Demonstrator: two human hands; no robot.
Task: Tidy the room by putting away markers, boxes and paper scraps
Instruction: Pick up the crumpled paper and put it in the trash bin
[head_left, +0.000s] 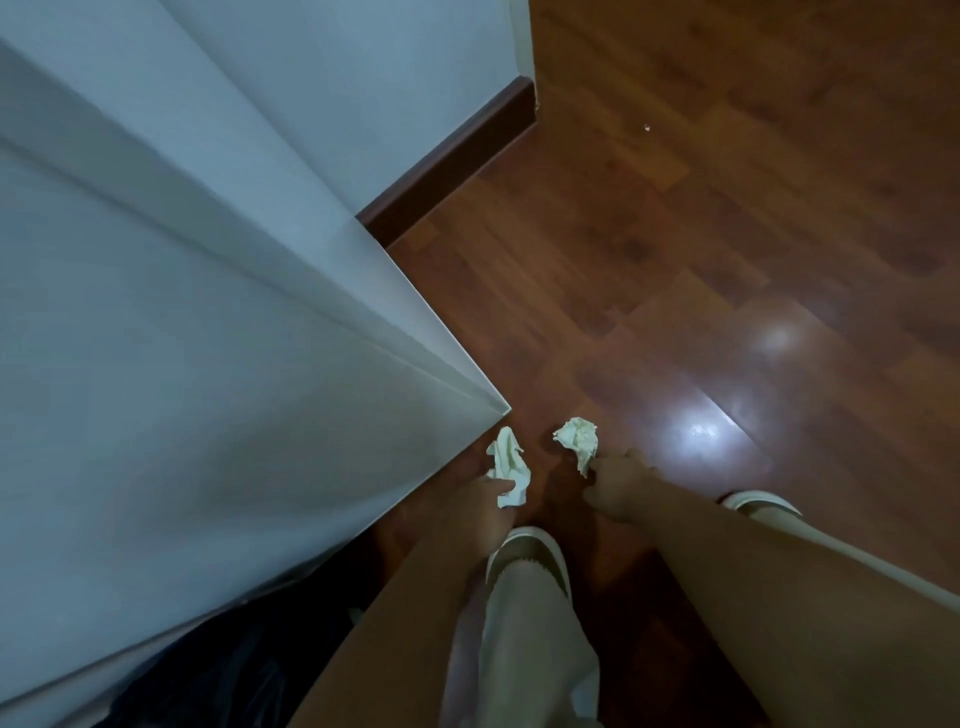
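Observation:
Two crumpled white paper scraps are low over the dark wooden floor, near the corner of a white cabinet. My left hand (480, 501) pinches the left paper scrap (508, 465) between its fingers. My right hand (618, 480) grips the lower tip of the right paper scrap (576, 441). Both arms reach down from the bottom of the view. I cannot tell whether the scraps still touch the floor.
A white cabinet (208, 312) fills the left side, its corner right beside my left hand. A dark baseboard (467, 150) runs along the wall behind it. A tiny white speck (647, 127) lies farther out on the floor. My feet in pale slippers (524, 551) stand below the hands.

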